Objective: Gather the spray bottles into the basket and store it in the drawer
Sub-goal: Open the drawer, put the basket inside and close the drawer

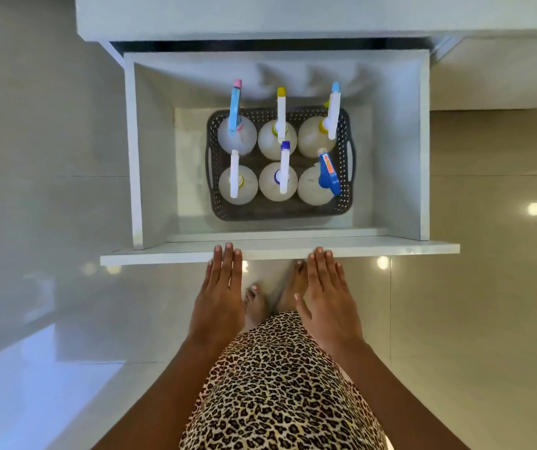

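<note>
A dark perforated basket point(280, 212) stands on the floor of a pulled-out white drawer point(397, 141). Several pale spray bottles point(277, 180) stand upright in it in two rows, with white, blue, yellow and pink nozzles. My left hand point(220, 293) and my right hand point(327, 293) are flat, fingers together and stretched out. Their fingertips rest on the top edge of the drawer's front panel point(163, 254). Neither hand holds anything.
The white cabinet top point(293, 17) hangs over the drawer's back. Glossy beige floor tiles point(488, 287) lie to the right and below, with ceiling lights mirrored in them. My bare feet point(255, 303) stand just under the front panel. A pale wall point(33, 157) is on the left.
</note>
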`<state>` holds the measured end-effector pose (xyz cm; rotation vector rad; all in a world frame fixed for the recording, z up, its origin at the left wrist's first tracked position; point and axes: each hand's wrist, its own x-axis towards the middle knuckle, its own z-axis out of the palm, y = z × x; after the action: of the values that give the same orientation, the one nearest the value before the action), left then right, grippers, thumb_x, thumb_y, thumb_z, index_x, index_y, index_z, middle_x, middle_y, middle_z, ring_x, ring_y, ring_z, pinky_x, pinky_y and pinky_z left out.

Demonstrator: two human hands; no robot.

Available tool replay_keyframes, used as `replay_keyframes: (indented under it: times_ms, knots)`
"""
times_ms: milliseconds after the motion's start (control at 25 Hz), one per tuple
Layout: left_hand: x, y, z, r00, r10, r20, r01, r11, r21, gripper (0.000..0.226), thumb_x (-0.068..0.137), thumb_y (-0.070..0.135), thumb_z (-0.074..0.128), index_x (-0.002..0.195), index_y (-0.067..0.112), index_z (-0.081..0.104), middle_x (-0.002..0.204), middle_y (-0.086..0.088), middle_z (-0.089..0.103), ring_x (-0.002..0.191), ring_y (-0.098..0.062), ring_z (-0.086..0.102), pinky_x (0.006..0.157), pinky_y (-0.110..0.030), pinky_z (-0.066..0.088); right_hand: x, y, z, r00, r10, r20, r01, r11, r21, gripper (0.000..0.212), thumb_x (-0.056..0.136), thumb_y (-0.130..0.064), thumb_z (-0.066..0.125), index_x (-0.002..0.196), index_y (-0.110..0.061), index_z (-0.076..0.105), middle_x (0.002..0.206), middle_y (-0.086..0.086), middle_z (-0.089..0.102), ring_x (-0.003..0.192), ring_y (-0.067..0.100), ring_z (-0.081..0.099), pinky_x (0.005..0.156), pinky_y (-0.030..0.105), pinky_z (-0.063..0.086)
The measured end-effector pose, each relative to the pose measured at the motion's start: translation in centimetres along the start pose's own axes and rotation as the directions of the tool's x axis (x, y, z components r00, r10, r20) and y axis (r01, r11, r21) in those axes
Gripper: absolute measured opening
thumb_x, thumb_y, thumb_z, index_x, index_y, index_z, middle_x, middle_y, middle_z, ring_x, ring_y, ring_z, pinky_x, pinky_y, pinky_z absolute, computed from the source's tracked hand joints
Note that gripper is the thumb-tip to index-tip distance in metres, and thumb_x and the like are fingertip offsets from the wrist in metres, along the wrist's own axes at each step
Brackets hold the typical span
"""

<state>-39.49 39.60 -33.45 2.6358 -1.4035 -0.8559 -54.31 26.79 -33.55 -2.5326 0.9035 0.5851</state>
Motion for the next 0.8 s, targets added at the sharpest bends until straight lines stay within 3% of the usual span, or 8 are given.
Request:
replay_keyframes:
  times_ms: [160,320,600,800]
  knots:
    - [1.1,0.1,-1.4,0.999,-0.018,0.045,0.022,0.997,-0.076,0.077,0.08,0.018,0.059,0.141,-0.003,0.016,0.151,-0.02,0.008,0.138,-0.035,-0.004,0.11,-0.041,0.019,1.0,-0.2,-1.2,0.999,0.004,0.044,-0.007,0.997,0.078,0.082,0.091,-0.046,0.042,0.144,-0.01,-0.008,0.153,0.009,-0.013,0.142,0.024,-0.015,0.115,0.034,-0.008]
    - [3.6,-0.5,-2.7,0.994,-0.028,0.103,0.031,0.999,-0.028,0.086,0.082,0.027,0.056,0.144,0.005,0.0,0.153,-0.013,-0.01,0.136,-0.027,-0.021,0.113,-0.037,0.017,3.2,-0.3,-2.6,1.0,0.001,0.026,-0.003,0.995,0.096,0.084,0.09,-0.051,0.038,0.143,-0.011,-0.013,0.153,0.008,-0.017,0.143,0.023,-0.016,0.117,0.033,-0.007]
    - [8.9,-1.0,-5.8,0.998,-0.029,0.052,0.027,0.999,0.034,0.088,0.081,0.025,0.058,0.144,0.006,-0.001,0.155,-0.016,-0.005,0.142,-0.032,-0.01,0.113,-0.039,0.02,8.5,-0.2,-5.9,0.998,-0.034,-0.056,0.038,0.996,0.076,0.075,0.094,-0.04,0.04,0.145,-0.005,-0.002,0.156,0.016,-0.003,0.145,0.026,-0.008,0.118,0.034,-0.004]
    - [13.1,-1.6,-8.7,0.998,-0.027,0.05,0.024,0.997,0.072,0.089,0.083,0.026,0.057,0.144,0.008,-0.004,0.155,-0.015,-0.007,0.143,-0.031,-0.009,0.113,-0.037,0.02,12.7,-0.1,-8.8,0.998,-0.031,-0.059,0.036,0.996,0.081,0.075,0.094,-0.04,0.037,0.145,-0.006,-0.006,0.157,0.015,-0.005,0.145,0.025,-0.009,0.117,0.033,-0.008]
